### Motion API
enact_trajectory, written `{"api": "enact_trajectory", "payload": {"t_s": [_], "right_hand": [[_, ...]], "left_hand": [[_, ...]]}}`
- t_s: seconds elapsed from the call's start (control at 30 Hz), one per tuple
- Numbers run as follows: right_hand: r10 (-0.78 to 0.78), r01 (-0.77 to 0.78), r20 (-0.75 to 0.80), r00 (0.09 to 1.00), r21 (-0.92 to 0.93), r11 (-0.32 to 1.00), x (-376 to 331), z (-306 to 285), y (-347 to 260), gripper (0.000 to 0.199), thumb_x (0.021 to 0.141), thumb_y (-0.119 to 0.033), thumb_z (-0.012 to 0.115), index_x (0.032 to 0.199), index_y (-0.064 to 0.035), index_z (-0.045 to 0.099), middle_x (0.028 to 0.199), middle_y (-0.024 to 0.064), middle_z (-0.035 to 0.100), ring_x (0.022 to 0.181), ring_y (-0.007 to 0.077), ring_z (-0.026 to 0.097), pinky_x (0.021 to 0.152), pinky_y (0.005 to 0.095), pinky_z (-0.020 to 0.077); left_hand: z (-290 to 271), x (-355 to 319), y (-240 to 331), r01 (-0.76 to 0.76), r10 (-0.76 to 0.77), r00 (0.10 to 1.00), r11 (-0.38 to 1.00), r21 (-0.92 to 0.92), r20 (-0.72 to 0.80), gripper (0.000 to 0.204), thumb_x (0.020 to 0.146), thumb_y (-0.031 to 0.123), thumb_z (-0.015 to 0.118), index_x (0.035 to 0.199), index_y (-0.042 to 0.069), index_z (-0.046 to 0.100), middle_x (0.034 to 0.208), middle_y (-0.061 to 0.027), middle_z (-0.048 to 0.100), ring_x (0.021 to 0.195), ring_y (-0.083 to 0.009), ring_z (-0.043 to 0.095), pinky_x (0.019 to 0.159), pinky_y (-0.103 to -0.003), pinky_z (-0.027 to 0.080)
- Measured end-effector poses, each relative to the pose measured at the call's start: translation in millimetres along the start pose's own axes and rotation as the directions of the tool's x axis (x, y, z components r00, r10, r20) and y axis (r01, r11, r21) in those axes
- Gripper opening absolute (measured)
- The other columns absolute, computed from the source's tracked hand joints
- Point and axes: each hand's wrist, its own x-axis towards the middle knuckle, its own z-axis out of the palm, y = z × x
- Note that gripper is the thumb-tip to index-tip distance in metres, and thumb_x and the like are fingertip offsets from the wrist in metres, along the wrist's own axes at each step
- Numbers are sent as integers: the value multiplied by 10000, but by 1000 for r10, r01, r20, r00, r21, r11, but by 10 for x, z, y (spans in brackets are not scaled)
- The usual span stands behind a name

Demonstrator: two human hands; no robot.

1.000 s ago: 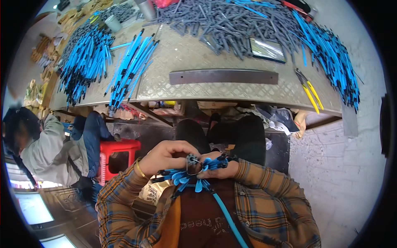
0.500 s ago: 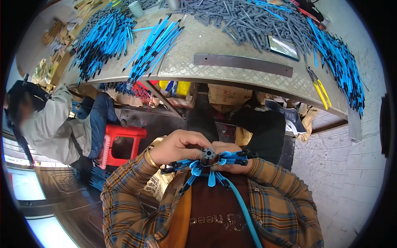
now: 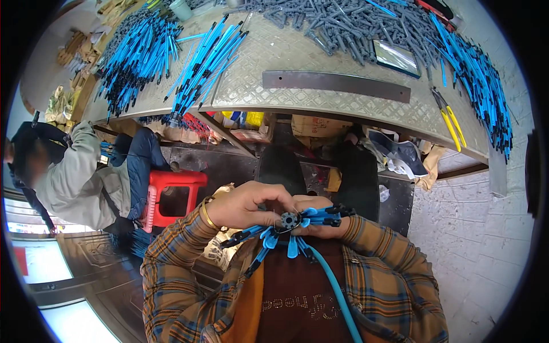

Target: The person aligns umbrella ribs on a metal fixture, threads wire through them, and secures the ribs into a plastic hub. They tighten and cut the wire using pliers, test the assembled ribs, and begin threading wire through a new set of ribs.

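In front of my chest is a round grey hub (image 3: pixel 290 220) with small holes in its face. Blue strips with black tips (image 3: pixel 269 236) fan out around it, and a thin line like wire runs by its rim. My left hand (image 3: pixel 247 206) is closed, thumb and forefinger pinched at the hub's left edge; what lies between them is too small to make out. From the other side my right hand (image 3: pixel 321 217) wraps round the hub and the strips on the right, its fingertips partly hidden. A blue band (image 3: pixel 337 291) hangs down over my shirt.
Ahead stands a patterned worktable (image 3: pixel 240 86) with grey plastic parts (image 3: pixel 343 28), blue strip bundles (image 3: pixel 134 63), a flat metal bar (image 3: pixel 334 84), a phone-like slab (image 3: pixel 396 57) and yellow-handled pliers (image 3: pixel 450 120). At left, a person (image 3: pixel 80 177) sits near a red stool (image 3: pixel 171 191).
My view has shifted slightly, so the table appears a little moved. My legs are in a different position, the right one drawn inward. Both hands stay at the hub, the left fingers slightly shifted.
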Motion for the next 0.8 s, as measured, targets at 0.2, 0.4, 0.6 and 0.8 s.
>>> {"api": "enact_trajectory", "payload": {"t_s": [0.2, 0.4, 0.6, 0.8], "right_hand": [[38, -37, -1, 999, 172, 984, 58, -114, 74, 257, 788, -270, 690, 852, -40, 592, 774, 46, 518, 694, 163, 523, 614, 305, 436], [48, -50, 14, 999, 195, 980, 126, -186, 187, 253, 786, -257, 695, 866, -38, 596, 776, 43, 521, 686, 158, 523, 610, 301, 441], [57, -51, -29, 998, 189, 981, 174, -219, 219, 253, 769, -228, 718, 883, -36, 599, 760, 33, 519, 692, 139, 522, 620, 290, 441], [221, -177, -69, 973, 393, 902, 152, -240, 226, 265, 755, -210, 736, 892, -32, 594, 773, 25, 528, 718, 113, 521, 636, 280, 438]], "left_hand": [[-111, 84, -92, -56, 57, 998, 996, 67, -19, 244, 812, 74, 634, 1040, -7, 601, 992, -119, 636, 891, -211, 626, 771, -297, 477], [-251, 179, -160, -79, 77, 996, 996, 37, 40, 234, 822, 81, 619, 1035, -16, 604, 999, -140, 636, 907, -236, 628, 784, -308, 479], [-369, 229, -79, -95, 91, 994, 994, 61, 68, 258, 817, 99, 632, 1046, -13, 593, 1009, -134, 624, 927, -239, 619, 794, -316, 478], [-358, 164, -47, 134, -151, 989, 891, -435, -5, 325, 812, 121, 657, 1086, -20, 555, 1087, -140, 596, 961, -249, 613, 812, -325, 476]]}}
